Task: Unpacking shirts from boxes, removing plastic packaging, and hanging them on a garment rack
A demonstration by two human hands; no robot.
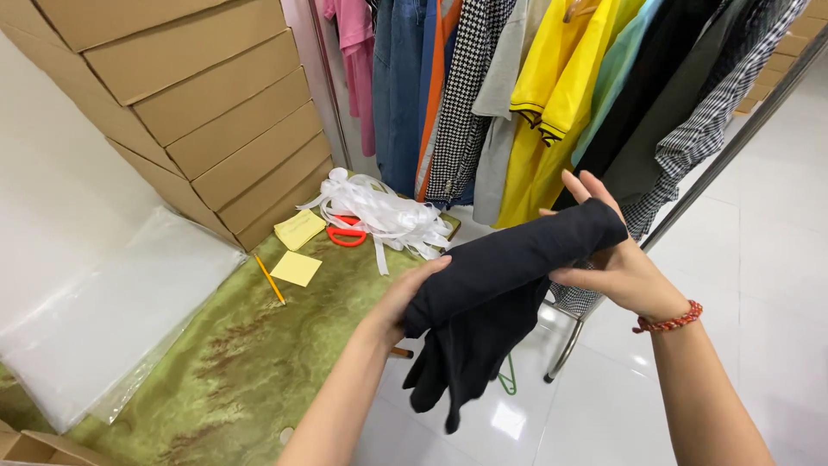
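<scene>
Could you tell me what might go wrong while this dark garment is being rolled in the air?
The dark garment is held up off the table by the left hand and right hand. Its loose end hangs unrolled, so the roll may unravel. If either grip slips, it could drop to the floor.

The table [216, 380] is the landmark. On its far end lies a heap of ribbon [379, 211], and scissors [347, 235] lie partly under this heap. Two sticky note pads [298, 248] lie on the table just left of the scissors, and a pencil [270, 279] lies beside the nearer pad. On the left part of the table lie plastic bags [112, 319]. Behind the table, at the left, stands a stack of cardboard boxes [207, 112]. Behind and right of the table stands a clothes rack [733, 147] with hanging garments [552, 95]. Beyond the right edge of the table, over the floor [759, 259], the left hand [401, 302] and the right hand [612, 259] hold a folded garment [500, 285] between them.
</scene>
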